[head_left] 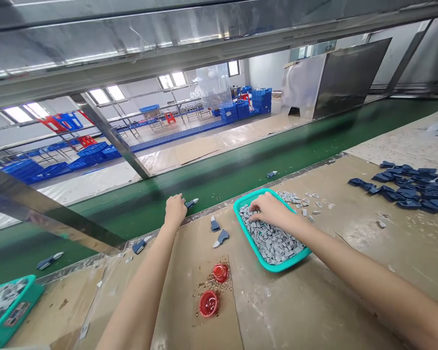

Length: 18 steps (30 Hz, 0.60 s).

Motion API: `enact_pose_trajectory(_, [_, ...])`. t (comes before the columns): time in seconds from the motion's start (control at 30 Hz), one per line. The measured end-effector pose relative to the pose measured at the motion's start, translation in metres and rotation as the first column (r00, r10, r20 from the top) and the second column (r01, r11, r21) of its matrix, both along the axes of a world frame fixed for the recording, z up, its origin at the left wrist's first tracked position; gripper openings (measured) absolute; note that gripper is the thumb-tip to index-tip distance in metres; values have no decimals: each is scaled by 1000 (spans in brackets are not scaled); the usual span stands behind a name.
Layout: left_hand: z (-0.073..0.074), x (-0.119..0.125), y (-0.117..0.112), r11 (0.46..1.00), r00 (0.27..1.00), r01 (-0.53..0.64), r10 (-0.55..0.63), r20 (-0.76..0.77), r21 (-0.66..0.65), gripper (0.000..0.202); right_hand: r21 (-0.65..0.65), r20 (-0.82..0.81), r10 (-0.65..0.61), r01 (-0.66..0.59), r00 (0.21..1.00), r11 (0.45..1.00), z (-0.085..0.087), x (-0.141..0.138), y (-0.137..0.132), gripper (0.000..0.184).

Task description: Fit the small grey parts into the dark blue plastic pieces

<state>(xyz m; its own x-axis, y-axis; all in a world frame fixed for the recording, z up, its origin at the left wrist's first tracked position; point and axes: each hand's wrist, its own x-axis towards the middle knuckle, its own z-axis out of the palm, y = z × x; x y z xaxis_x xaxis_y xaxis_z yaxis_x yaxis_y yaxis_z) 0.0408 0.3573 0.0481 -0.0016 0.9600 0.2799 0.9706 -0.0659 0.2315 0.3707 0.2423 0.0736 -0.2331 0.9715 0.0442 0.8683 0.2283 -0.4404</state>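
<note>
My left hand [174, 209] reaches out to the near edge of the green conveyor belt [241, 170], fingers curled, touching a small blue-and-grey part [191, 202] that lies on the belt. My right hand [270, 210] rests inside a teal basket [253, 245] full of small grey pieces [273, 240], its fingers pinched down among them. What the fingers hold is hidden. Two assembled blue-grey parts [218, 232] lie on the cardboard table top between my hands.
Two red caps [214, 288] sit near the table's front. A heap of dark blue parts [410, 187] lies at the right. Loose grey pieces [306, 200] are scattered beyond the basket. Another teal basket [7, 311] stands at far left. More parts [49, 260] ride the belt.
</note>
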Motion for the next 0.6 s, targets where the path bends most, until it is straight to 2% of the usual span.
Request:
enact_pose_trajectory(0.07, [-5,5,-1,999,998,48,-48,-42,0,34,-25,15,-12,13,1000,1000,-3,-6,2,18])
enact_pose_trajectory(0.17, [-9,7,-9,992,989,115,-119,-84,-50,29,-43,44,-40,41,998,998,-6,-9,-1,4])
enact_pose_trajectory(0.37, [3,8,-34,976,976,200,-206,-69,-87,25,-15,141,-125,128,982,992,-4,-12,-12,5])
enact_pose_trajectory(0.43, [9,15,-54,962,962,265,-268,-44,-68,25,-3,157,-126,128,980,992,-1,-15,-14,6])
enact_pose_trajectory(0.5, [17,19,-86,952,952,305,-305,-31,-3,25,16,157,-111,110,981,994,1,-15,-17,13])
enact_pose_trajectory(0.57, [27,14,-127,959,968,252,-250,-35,127,28,37,140,-85,80,987,996,-1,-10,-24,19])
enact_pose_trajectory(0.6, [33,7,-150,961,984,180,-177,-33,210,33,49,113,-67,62,991,997,-4,-4,-28,22])
